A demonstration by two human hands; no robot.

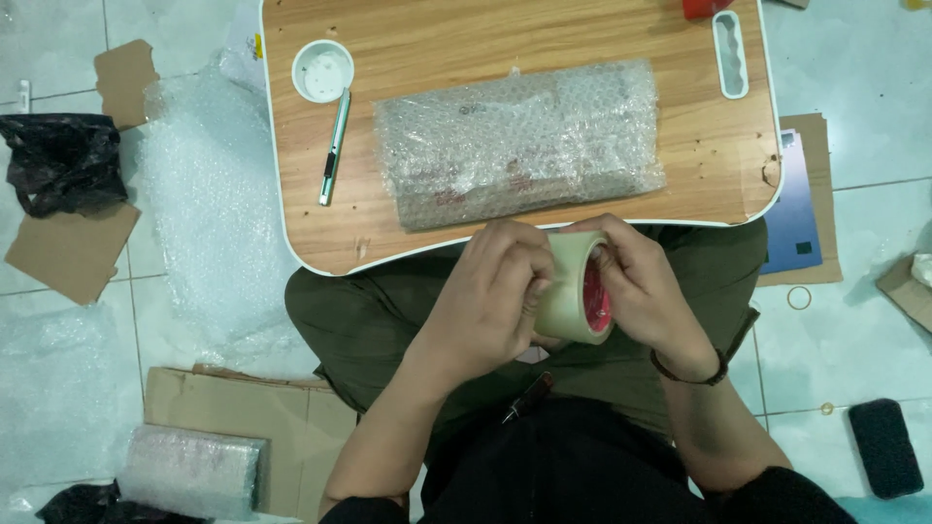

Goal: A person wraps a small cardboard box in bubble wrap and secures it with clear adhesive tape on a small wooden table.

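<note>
Both hands, left hand (490,296) and right hand (646,291), grip one tape roll (575,288) beside one bubble-wrapped parcel (516,141).

beige tape roll (573,288), wood-grain table (427,39)

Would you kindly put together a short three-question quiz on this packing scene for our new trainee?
1. True or false: both hands hold the tape roll.
2. What lies beside the white round cup on the lap table? A) scissors B) a utility knife C) a marker
3. What covers the parcel on the table?

Key
1. True: the left hand and right hand both grip it.
2. B, the utility knife.
3. Bubble wrap.
</note>
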